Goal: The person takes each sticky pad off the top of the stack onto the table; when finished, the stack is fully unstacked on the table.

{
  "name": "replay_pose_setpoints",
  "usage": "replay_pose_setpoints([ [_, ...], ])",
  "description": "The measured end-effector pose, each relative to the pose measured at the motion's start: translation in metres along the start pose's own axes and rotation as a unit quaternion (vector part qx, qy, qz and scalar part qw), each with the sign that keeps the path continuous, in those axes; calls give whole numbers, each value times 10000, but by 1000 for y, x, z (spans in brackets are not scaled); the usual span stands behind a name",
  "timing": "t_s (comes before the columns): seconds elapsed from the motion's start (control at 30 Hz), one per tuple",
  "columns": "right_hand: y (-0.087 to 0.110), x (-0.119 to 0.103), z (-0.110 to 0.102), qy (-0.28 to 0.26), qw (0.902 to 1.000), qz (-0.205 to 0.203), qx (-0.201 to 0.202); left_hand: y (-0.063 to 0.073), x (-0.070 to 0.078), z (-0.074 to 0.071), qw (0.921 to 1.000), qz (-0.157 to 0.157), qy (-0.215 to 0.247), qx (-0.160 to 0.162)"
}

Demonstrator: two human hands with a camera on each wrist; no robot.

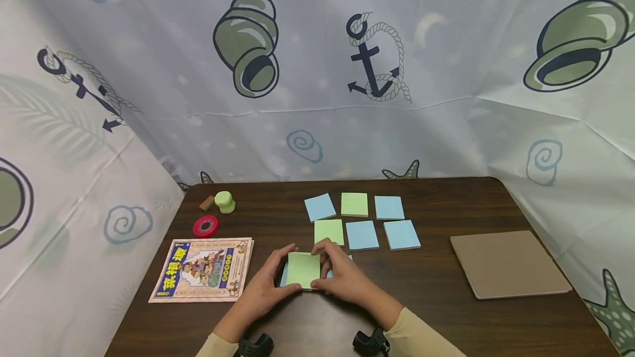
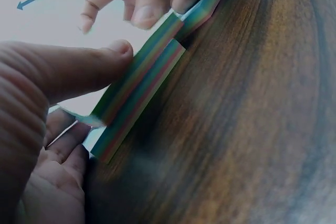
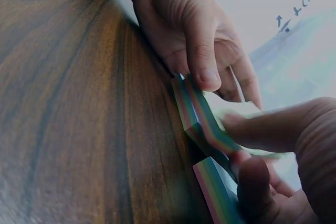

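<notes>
Both hands hold a light green sticky-note pad [image 1: 303, 270] near the front of the table. The left hand [image 1: 265, 286] grips its left side, thumb at the near edge. At the right side the right hand [image 1: 349, 280] pinches it with thumb and fingers. Under the green pad, a blue sticky-note pad [image 1: 283, 278] shows at its left. Striped edges of the upper pad [image 2: 139, 69] and lower pad [image 2: 144, 100] appear in the left wrist view, the upper slightly offset. Another striped pad [image 3: 212, 187] lies beside them in the right wrist view, partly hidden by fingers.
Behind the hands lie several blue pads [image 1: 362, 235] and two green pads [image 1: 354, 204]. A picture booklet [image 1: 203, 270] is at left, with a red ring [image 1: 205, 226], a green knobbed piece [image 1: 225, 201] and a small block [image 1: 206, 203] beyond. A tan board [image 1: 508, 264] lies at right.
</notes>
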State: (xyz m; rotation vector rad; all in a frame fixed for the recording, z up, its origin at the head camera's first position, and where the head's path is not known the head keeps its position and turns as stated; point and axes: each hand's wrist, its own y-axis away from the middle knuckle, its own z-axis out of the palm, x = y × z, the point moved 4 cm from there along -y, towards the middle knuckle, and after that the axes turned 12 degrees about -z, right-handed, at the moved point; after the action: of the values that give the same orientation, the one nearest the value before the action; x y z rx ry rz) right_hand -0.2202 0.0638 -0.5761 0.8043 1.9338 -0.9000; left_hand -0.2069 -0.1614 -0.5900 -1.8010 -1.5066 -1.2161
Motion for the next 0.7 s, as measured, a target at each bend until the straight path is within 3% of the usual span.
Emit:
replay_pose_setpoints([
  [0.17, 0, -2, 0, -409, 9989, -217, -122, 0, 0, 0, 9997, 235, 16, -39],
  [0.33, -2, -4, -2, -358, 9990, -264, 20, -1, 1, -1, 9994, 340, 87, -12],
  [0.57, 0, -2, -4, 39, 9985, -482, 260, -4, -2, -1, 9998, 189, -102, -22],
  [0.7, 2, 2, -4, -204, 9985, -245, 436, -2, -2, -1, 9995, 141, -254, -107],
])
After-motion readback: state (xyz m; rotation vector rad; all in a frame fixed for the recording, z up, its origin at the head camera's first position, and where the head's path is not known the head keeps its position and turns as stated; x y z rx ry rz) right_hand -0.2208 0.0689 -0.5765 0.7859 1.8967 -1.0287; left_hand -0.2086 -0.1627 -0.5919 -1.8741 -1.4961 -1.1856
